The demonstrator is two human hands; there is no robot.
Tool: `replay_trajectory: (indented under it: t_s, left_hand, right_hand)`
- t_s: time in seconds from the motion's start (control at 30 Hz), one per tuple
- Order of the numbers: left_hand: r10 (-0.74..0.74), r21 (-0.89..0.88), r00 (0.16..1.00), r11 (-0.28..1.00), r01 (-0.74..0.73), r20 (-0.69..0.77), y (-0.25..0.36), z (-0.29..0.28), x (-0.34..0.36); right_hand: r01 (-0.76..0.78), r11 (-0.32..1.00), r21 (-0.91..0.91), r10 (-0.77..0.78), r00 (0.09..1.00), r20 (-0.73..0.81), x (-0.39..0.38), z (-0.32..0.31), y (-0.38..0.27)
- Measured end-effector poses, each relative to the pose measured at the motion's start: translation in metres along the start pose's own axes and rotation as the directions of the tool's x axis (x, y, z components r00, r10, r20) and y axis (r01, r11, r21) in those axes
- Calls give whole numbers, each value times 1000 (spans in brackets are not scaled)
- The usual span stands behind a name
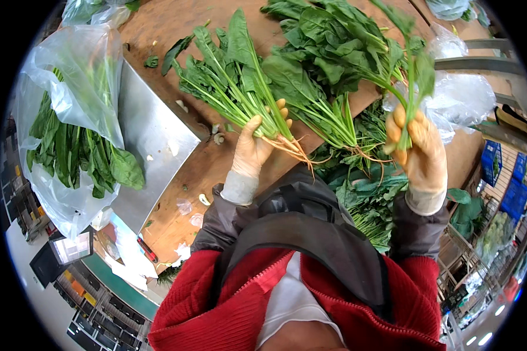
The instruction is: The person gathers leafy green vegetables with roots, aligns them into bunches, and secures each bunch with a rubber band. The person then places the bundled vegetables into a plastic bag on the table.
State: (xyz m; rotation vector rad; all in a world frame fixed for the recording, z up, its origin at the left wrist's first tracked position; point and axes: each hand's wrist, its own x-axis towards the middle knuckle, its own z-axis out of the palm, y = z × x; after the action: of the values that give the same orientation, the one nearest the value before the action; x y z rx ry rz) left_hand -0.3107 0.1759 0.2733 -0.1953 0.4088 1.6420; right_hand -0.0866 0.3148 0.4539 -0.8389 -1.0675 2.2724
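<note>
My left hand (253, 140), in a pale rubber glove, is closed round the stems of a bunch of spinach (231, 82); its leaves point up and away, and its orange roots hang out to the right. My right hand (418, 143), gloved alike, grips a few loose spinach stalks (413, 79), whose leaves are blurred. Between the hands, more spinach (328, 117) lies with its roots toward me. A larger heap of spinach (339, 41) rests farther back on the brown tabletop (175, 196).
At left, a clear plastic bag (79, 88) of spinach sits on a metal plate (152, 140). A red cutter (147, 250) lies by the near left edge. Loose greens (369, 216) hang low beside my right arm. Crumpled clear plastic (459, 99) and metal bars (480, 64) stand at right.
</note>
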Motion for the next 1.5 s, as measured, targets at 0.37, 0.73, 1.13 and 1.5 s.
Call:
replay_trajectory:
  t_s: [0.37, 0.73, 1.13, 1.5]
  left_hand:
    - [-29, 78, 983, 996, 43, -179, -14, -13, 27]
    - [-22, -44, 1000, 999, 22, -8, -9, 1, 7]
    - [11, 44, 994, 999, -16, 113, 20, 23, -14]
    - [7, 91, 996, 996, 1, -85, -14, 12, 6]
  right_hand:
    - [305, 946, -113, -285, 944, 166, -17, -13, -92]
    - [-599, 366, -712, -176, 707, -685, -53, -157, 43]
    - [-493, -185, -850, -484, 799, -358, 211, -142, 67]
    - [-365, 814, -453, 314, 931, -186, 57, 0, 141]
